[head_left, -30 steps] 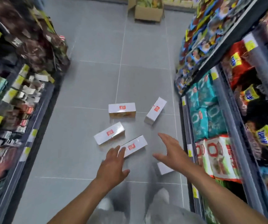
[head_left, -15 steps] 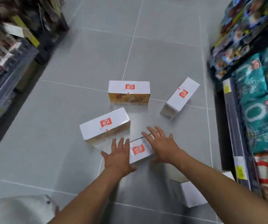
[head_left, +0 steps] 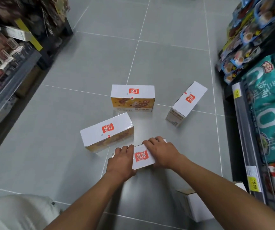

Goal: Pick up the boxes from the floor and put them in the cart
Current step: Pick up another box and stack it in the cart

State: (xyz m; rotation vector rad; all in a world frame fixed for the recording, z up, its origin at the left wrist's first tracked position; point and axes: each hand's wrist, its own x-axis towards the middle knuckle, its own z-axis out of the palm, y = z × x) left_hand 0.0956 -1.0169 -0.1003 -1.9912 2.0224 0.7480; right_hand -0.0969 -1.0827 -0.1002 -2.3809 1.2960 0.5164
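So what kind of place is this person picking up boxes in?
Most likely a grocery shop aisle: shelves of packaged snacks line both sides, yellow price tags run along the shelf edges, and large teal noodle bags are stacked on the right above the grey tiled floor.

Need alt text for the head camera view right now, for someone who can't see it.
Both hands, left hand and right hand, grip the ends of a white box on the grey tiled floor of a shop aisle. Four more boxes lie around it; no cart is visible.
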